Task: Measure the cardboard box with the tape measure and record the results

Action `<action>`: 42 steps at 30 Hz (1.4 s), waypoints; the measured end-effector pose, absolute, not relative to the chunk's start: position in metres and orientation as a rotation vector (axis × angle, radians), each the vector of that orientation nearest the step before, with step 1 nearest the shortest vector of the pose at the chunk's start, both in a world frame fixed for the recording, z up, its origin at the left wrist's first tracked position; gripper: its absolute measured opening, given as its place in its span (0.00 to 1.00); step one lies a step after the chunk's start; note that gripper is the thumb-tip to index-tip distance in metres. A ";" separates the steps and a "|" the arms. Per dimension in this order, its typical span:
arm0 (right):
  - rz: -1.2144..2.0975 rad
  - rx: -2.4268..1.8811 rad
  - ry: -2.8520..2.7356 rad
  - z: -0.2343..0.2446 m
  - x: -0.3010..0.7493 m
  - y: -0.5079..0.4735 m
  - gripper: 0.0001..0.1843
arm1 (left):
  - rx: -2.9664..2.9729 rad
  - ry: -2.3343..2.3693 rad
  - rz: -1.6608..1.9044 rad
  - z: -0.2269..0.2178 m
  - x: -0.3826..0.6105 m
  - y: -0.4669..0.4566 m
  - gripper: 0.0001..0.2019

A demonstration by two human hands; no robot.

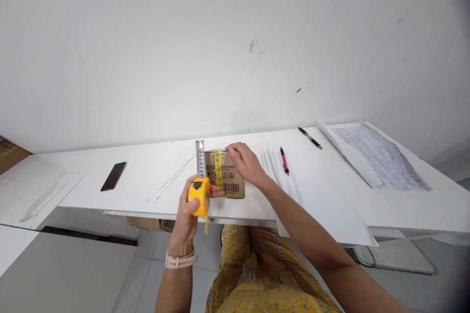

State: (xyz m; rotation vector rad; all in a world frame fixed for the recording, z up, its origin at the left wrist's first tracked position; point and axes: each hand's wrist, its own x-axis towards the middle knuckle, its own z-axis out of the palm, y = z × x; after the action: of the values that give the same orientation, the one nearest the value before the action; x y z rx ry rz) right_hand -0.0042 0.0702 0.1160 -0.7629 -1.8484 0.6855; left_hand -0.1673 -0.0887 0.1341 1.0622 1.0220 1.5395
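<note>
Two bare hands occupied. Nearest us are our yellow patterned trousers [253, 274], then the pale pink perforated wristband [180, 260], just short of the front edge of the long white tabletop [165, 156]. Our left hand [186, 209] is wrapped around a yellow, rounded tape measure [202, 200], thumb on the case, one finger reaching across to the box; we judge this keeps the drawn-out blade [200, 159] pointing wallward along the box's left side. That small brown cardboard box [230, 183], banded with yellow printed tape, sits between our hands; whether its underside fully rests on the surface, we cannot tell. Our right hand [248, 164] is bent over its far right corner, probably to steady it. Lateral room: leftward, scuffed tabletop runs to a black flat phone [113, 176], well apart; rightward, room is tighter, with white printed sheets [319, 205] near the forearm, overhanging the front edge and bearing a red-and-black pen [284, 160]. Farthest, the plain white wall [220, 49] bounds the back edge, limiting forward reach.
</note>
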 end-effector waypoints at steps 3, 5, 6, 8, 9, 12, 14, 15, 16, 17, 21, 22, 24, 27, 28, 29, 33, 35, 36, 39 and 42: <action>0.705 -0.749 -1.830 0.116 -0.003 0.066 0.17 | 0.995 0.981 1.424 0.123 -0.150 -0.087 0.30; 0.688 -0.726 -1.841 0.117 -0.002 0.065 0.18 | 0.937 0.968 1.411 0.116 -0.144 -0.085 0.28; 0.666 -0.709 -1.864 0.117 -0.002 0.065 0.20 | 0.911 0.963 1.409 0.114 -0.143 -0.085 0.28; 0.596 -0.672 -1.935 0.118 -0.001 0.066 0.22 | 0.887 0.955 1.408 0.112 -0.141 -0.084 0.27; 0.555 -0.657 -1.969 0.118 -0.001 0.067 0.22 | 0.886 0.953 1.409 0.112 -0.141 -0.084 0.27; 0.465 -0.637 -2.038 0.118 -0.001 0.069 0.23 | 0.888 0.944 1.414 0.114 -0.140 -0.085 0.27; 0.442 -0.643 -2.064 0.119 -0.001 0.070 0.24 | 0.886 0.939 1.411 0.112 -0.139 -0.086 0.27; 0.439 -0.646 -2.073 0.119 -0.001 0.070 0.24 | 0.889 0.940 1.406 0.111 -0.138 -0.087 0.27; 0.440 -0.650 -2.079 0.120 0.000 0.070 0.24 | 0.896 0.943 1.400 0.108 -0.137 -0.088 0.28; 0.444 -0.653 -2.081 0.121 0.000 0.070 0.24 | 0.905 0.948 1.392 0.104 -0.135 -0.090 0.29; 0.479 -0.659 -2.052 0.121 -0.001 0.075 0.23 | 0.918 0.954 1.361 0.083 -0.127 -0.103 0.30; 0.488 -0.661 -2.043 0.121 -0.001 0.077 0.23 | 0.912 0.956 1.357 0.078 -0.125 -0.106 0.29; 0.502 -0.661 -2.032 0.120 -0.002 0.079 0.22 | 0.908 0.974 1.355 0.068 -0.123 -0.112 0.28; 0.510 -0.652 -2.021 0.119 -0.003 0.081 0.22 | 0.940 1.010 1.354 0.060 -0.126 -0.116 0.29; 0.513 -0.651 -2.016 0.119 -0.003 0.081 0.22 | 0.958 1.014 1.348 0.059 -0.127 -0.116 0.29; 0.519 -0.653 -2.011 0.118 -0.003 0.081 0.22 | 0.975 1.013 1.341 0.058 -0.129 -0.116 0.29; 0.542 -0.652 -1.996 0.117 -0.003 0.081 0.22 | 0.997 0.992 1.323 0.057 -0.134 -0.113 0.31; 0.539 -0.642 -1.997 0.116 -0.003 0.082 0.22 | 0.994 0.986 1.327 0.056 -0.134 -0.112 0.31; 0.536 -0.640 -1.999 0.115 -0.004 0.083 0.22 | 0.994 0.984 1.328 0.056 -0.133 -0.111 0.32; 0.524 -0.645 -2.000 0.115 -0.004 0.085 0.22 | 0.983 0.970 1.333 0.054 -0.132 -0.110 0.33; 0.509 -0.637 -1.935 0.114 -0.003 0.083 0.21 | 0.923 0.916 1.355 0.056 -0.133 -0.115 0.34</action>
State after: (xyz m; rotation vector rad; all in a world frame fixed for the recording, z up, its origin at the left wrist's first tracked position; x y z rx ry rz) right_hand -0.0027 0.0831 0.1139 -0.6365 -1.9355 0.5088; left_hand -0.1329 -0.1150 0.0558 0.9231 0.9162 1.3550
